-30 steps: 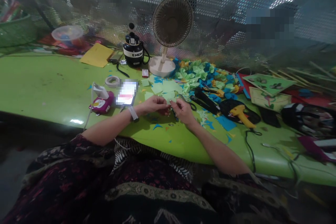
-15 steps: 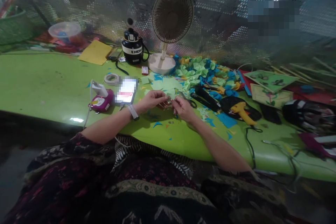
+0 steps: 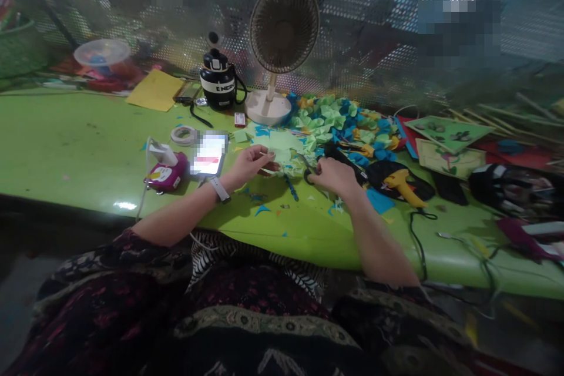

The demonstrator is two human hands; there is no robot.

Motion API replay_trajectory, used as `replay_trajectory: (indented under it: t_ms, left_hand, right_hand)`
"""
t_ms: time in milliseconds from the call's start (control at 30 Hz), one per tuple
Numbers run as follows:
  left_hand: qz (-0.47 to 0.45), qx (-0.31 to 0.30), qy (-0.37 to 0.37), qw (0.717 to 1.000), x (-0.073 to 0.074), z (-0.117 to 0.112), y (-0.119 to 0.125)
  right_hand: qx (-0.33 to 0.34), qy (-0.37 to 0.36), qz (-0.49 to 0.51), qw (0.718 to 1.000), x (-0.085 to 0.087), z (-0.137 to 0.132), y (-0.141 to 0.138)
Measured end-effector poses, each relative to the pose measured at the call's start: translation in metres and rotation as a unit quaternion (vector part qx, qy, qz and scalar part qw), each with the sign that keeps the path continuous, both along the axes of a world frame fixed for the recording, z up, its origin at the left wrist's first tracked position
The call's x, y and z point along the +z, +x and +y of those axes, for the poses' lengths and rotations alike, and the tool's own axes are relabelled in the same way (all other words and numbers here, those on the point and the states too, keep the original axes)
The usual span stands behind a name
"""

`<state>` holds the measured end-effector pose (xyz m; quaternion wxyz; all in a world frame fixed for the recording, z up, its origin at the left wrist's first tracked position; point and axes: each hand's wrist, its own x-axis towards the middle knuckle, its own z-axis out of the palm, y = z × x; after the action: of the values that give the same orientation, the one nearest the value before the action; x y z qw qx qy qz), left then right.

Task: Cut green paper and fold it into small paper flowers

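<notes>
The right hand (image 3: 333, 176) is curled around the handles of the scissors (image 3: 309, 175), whose blades point toward the far edge, away from the wrist, which looks the safer way to grip them. The left hand (image 3: 253, 163) is narrow, thumb and fingertips nearly together in front of the light green paper sheets (image 3: 285, 143); the blur there hides whether it pinches a scrap.

Between the hands, a slim blue tool (image 3: 291, 187) lies on the worktop (image 3: 79, 147). Beyond, the heap of folded paper pieces (image 3: 326, 120) sits toward the far edge, presumably so the hands can use the near edge. The desk fan (image 3: 284, 26) stands behind the sheets. The yellow glue gun (image 3: 399, 182) rests toward the right end, apparently within reach, while the lit phone (image 3: 210, 154) lies just beside the left wrist, its screen up, perhaps for glancing at.
</notes>
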<state>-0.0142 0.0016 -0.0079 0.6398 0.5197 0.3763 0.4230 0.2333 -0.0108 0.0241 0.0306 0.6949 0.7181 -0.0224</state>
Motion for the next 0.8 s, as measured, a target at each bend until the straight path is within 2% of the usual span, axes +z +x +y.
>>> replay_trajectory:
  t_ms: [167, 300, 467, 667, 733, 800]
  left_hand:
    - [0.000, 0.005, -0.010, 1.000, -0.004, 0.000, 0.002]
    - [-0.007, 0.016, -0.018, 1.000, -0.004, -0.001, 0.002]
    - [-0.041, 0.019, -0.043, 0.998, -0.002, -0.001, 0.001]
    - [-0.089, 0.037, -0.088, 0.991, 0.000, -0.002, 0.000]
    - [-0.114, 0.042, -0.099, 0.988, 0.001, -0.003, -0.001]
    - [-0.143, 0.054, -0.109, 0.982, 0.001, -0.003, 0.000]
  right_hand:
    - [-0.024, -0.022, -0.023, 0.999, -0.004, 0.002, -0.002]
    - [-0.015, -0.081, -0.041, 0.996, 0.002, 0.003, 0.001]
    - [0.007, -0.115, -0.034, 0.993, 0.012, 0.002, 0.006]
    - [-0.009, -0.150, 0.144, 0.978, 0.018, -0.001, 0.021]
    - [-0.029, -0.143, 0.252, 0.957, 0.019, -0.003, 0.020]
    - [-0.049, -0.124, 0.376, 0.917, 0.018, -0.006, 0.013]
